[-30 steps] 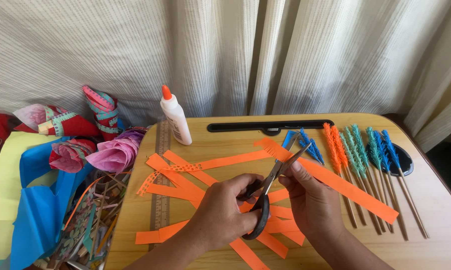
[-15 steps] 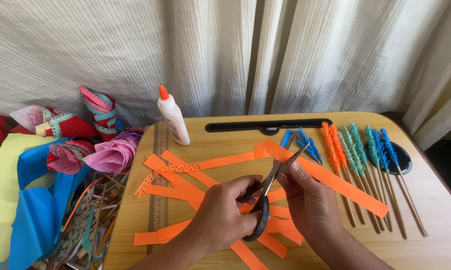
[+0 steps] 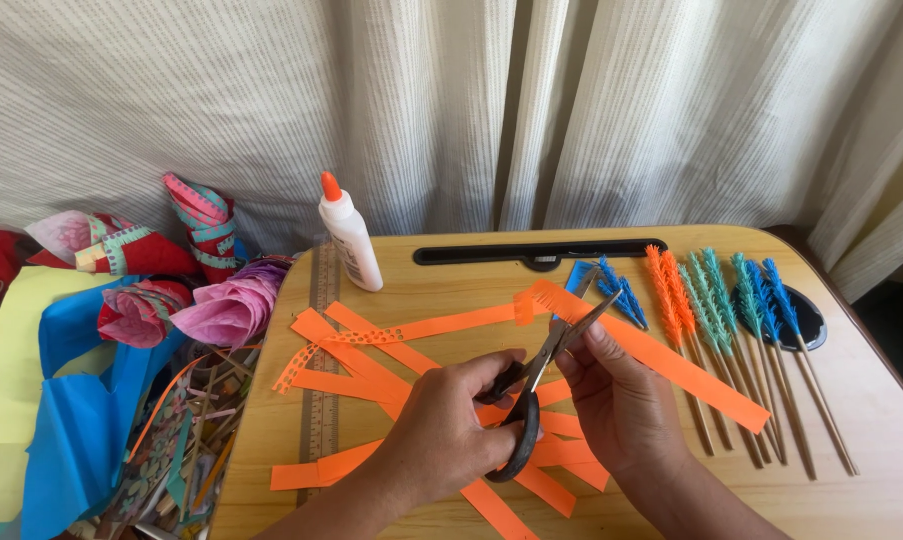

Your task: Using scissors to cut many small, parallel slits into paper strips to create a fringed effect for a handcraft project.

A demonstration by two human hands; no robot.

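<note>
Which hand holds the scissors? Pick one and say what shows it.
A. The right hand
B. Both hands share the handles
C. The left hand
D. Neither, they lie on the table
C: the left hand grips the black handles of the scissors, while the right hand pinches the fringed orange paper strip at the blades.

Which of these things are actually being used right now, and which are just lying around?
In use: scissors in the left hand; long orange paper strip held by the right hand.

Lying about: glue bottle, ruler, fringed sticks, paper cones, cut orange strips.
</note>
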